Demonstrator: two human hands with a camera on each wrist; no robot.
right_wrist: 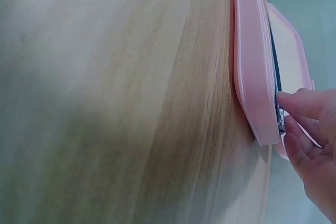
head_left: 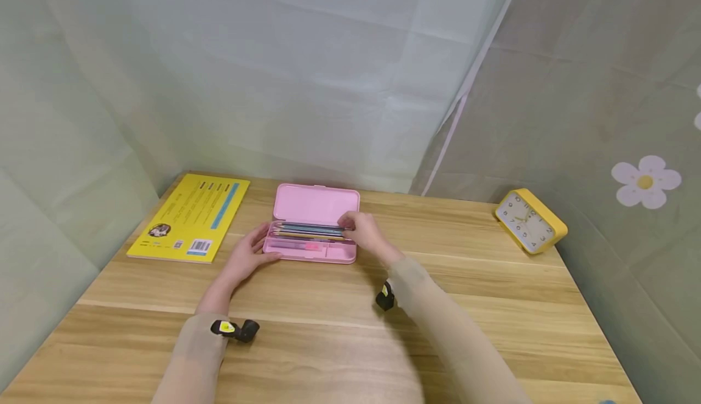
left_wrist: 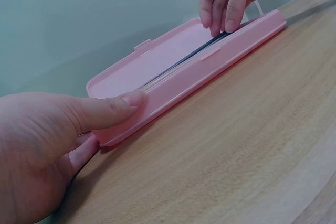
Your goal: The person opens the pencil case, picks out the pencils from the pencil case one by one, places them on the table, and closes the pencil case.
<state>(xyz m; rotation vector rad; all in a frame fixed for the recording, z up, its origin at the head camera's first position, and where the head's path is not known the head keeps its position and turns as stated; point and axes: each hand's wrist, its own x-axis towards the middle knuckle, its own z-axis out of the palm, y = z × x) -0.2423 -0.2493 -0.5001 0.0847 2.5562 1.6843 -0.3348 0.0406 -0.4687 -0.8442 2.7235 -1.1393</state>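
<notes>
A pink pencil case [head_left: 341, 253] lies on the table with its lid [head_left: 317, 203] tipped back. Several pencils [head_left: 306, 229] lie side by side in its rear part, and a pen with a pink part [head_left: 298, 246] is in the front compartment. My left hand [head_left: 246, 258] grips the case's left end, thumb at the front rim and fingers round the end. Over the right end, my right hand [head_left: 366, 232] pinches a dark pencil [left_wrist: 197, 51] between thumb and fingers. In the right wrist view the pencil's end [right_wrist: 281, 120] shows at the fingertips, along the case's edge.
The wooden table [head_left: 306, 331] meets a pale curtain at the back. A yellow book [head_left: 191, 218] lies to the left. At the far right stands a yellow alarm clock [head_left: 530, 221], near a grey curtain with a flower [head_left: 646, 182].
</notes>
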